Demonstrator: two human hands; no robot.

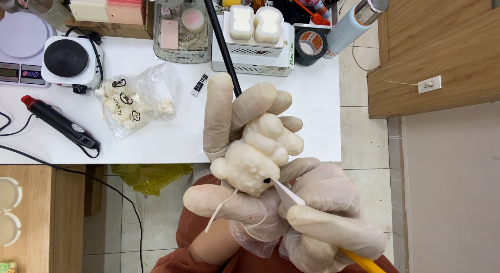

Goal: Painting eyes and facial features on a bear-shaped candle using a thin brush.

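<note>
A cream-coloured clay animal figure (263,150) with lumpy limbs and a small black eye is held up in front of me. My left hand (229,122), in a pale glove, wraps around its back and underside. My right hand (325,221), also gloved, grips a yellow-handled tool with a white pointed tip (286,196); the tip touches the figure just beside the black eye. A thin strip of clay (219,210) hangs down from the figure's underside.
A white table (172,137) carries a clear bag of clay lumps (135,101), a black and red heat tool (60,122), a small hot plate (67,58), a scale (21,44), a tape roll (311,44) and a white box (255,54). A wooden shelf (36,215) stands at lower left.
</note>
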